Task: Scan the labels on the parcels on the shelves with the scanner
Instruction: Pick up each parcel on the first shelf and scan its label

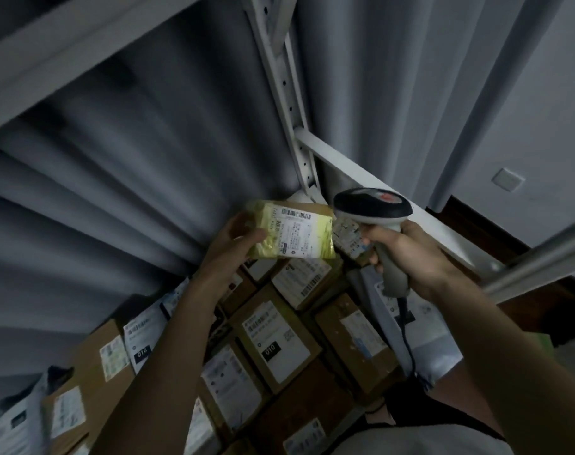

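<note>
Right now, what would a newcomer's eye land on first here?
The yellow parcel, held up mid-frame by the left hand with its white label facing the camera. Right beside it, the right hand grips the handheld scanner. Below both, labelled cardboard boxes crowd the shelf.

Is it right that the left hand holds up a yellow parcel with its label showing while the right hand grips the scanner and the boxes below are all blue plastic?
Not quite. The head view shows the boxes below are brown cardboard. The left hand does hold the yellow parcel, and the right hand grips the scanner.
</note>
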